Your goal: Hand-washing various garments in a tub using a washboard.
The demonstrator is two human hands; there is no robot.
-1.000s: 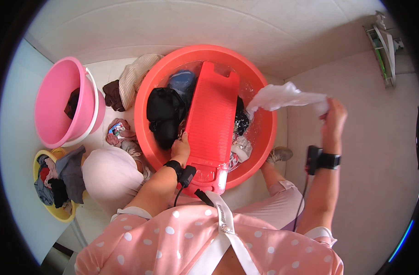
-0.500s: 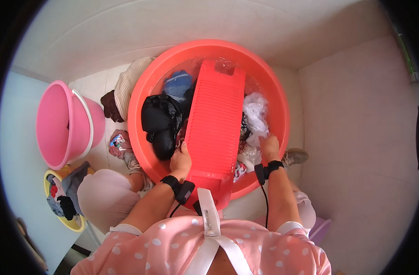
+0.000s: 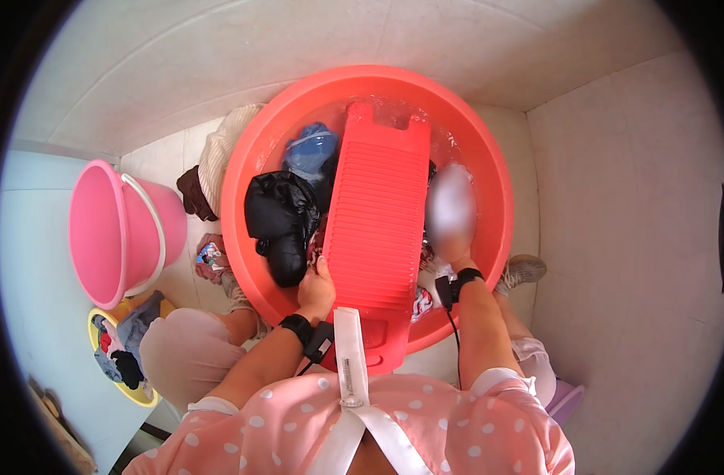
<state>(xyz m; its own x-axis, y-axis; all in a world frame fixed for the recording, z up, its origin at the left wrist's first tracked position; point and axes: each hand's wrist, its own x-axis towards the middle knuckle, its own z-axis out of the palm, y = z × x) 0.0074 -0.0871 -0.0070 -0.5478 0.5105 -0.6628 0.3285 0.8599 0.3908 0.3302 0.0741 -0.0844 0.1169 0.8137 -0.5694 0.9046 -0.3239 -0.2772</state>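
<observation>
White cloth, aloft second ago, now down in red tub, right of washboard; likely wetting. Left hand clasps washboard edge; right hand at cloth, blurred, grip unclear.

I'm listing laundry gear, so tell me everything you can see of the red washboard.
The washboard is a long red slab, apparently plastic, ridged across its middle, with a notch between two prongs at the far end and a smoother near end partly hidden by a white strap. It stretches from inside the red tub out over the near rim, with clothes on either side. The left hand's grip is on the board's left edge.
</observation>
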